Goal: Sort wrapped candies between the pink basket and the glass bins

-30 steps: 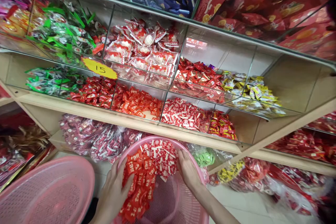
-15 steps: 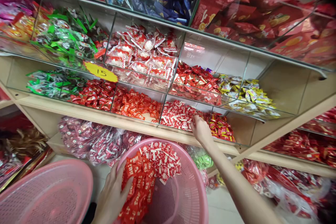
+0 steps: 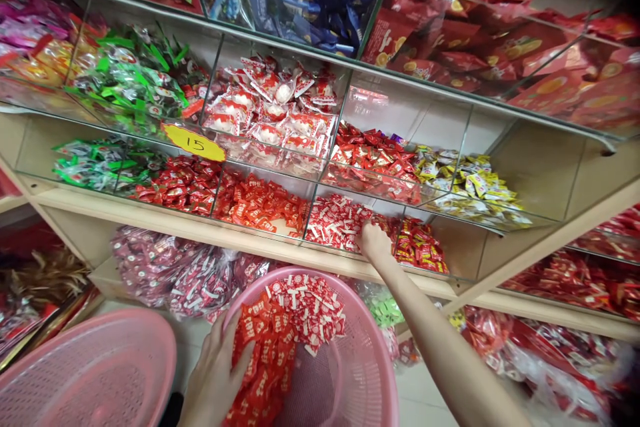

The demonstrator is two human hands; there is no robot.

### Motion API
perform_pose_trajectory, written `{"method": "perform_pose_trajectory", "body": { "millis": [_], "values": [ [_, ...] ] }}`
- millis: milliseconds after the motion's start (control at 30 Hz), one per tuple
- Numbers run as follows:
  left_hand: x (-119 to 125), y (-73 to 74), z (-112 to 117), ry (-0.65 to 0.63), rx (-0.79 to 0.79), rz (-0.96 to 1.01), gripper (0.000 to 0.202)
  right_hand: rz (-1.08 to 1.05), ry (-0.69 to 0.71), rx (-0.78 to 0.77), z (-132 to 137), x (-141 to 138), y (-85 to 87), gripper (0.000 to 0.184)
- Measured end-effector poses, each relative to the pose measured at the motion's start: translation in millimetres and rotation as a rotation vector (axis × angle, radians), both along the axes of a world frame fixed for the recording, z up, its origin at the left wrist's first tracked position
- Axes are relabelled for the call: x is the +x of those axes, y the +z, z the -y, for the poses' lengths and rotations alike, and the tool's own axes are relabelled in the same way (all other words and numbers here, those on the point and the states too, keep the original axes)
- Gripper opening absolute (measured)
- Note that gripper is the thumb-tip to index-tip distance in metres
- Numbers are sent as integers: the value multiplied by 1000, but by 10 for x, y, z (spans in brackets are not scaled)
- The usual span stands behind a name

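Observation:
My left hand (image 3: 216, 363) is closed over the left rim of a pink plastic basket (image 3: 383, 360), its thumb inside by the candies. In that basket lie orange-red wrapped candies (image 3: 265, 367) and small red-and-white wrapped candies (image 3: 313, 307). My right hand (image 3: 375, 240) reaches into a bottom shelf compartment, at the right side of a pile of matching red-and-white candies (image 3: 337, 220). Its fingers are curled down, and what they hold, if anything, is hidden.
A second pink basket (image 3: 155, 333) stands at the lower left. Clear dividers part the shelf's candy piles, and a yellow price tag (image 3: 194, 141) reading 15 hangs in front. A wooden shelf edge (image 3: 250, 243) runs above the basket. Bagged candies (image 3: 195, 277) lie beneath it.
My right hand has moved slightly left and down within the compartment, its fingers lower against the candies. My left hand and the basket stay in place.

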State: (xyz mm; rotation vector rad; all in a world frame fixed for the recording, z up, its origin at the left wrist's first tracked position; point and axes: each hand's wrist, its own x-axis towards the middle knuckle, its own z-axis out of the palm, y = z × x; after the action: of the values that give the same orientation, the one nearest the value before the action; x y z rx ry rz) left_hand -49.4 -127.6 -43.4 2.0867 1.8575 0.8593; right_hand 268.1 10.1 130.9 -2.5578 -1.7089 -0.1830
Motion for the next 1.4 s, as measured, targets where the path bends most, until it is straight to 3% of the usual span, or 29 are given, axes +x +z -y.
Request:
{"method": "perform_pose_trajectory", "body": {
  "millis": [433, 800, 1067, 1400],
  "values": [
    [0, -7, 0, 1, -26, -3, 55, -69, 27, 46, 17, -3, 92, 33],
    [6, 61, 18, -7, 27, 17, 55, -117, 11, -11, -31, -75, -30, 29],
    [12, 89, 27, -9, -53, -25, 54, -112, -9, 55, -90, -91, -46, 51],
    [3, 84, 18, -19, -11, -16, 54, -142, 7, -9, -76, -102, -17, 52]
  ]
}}
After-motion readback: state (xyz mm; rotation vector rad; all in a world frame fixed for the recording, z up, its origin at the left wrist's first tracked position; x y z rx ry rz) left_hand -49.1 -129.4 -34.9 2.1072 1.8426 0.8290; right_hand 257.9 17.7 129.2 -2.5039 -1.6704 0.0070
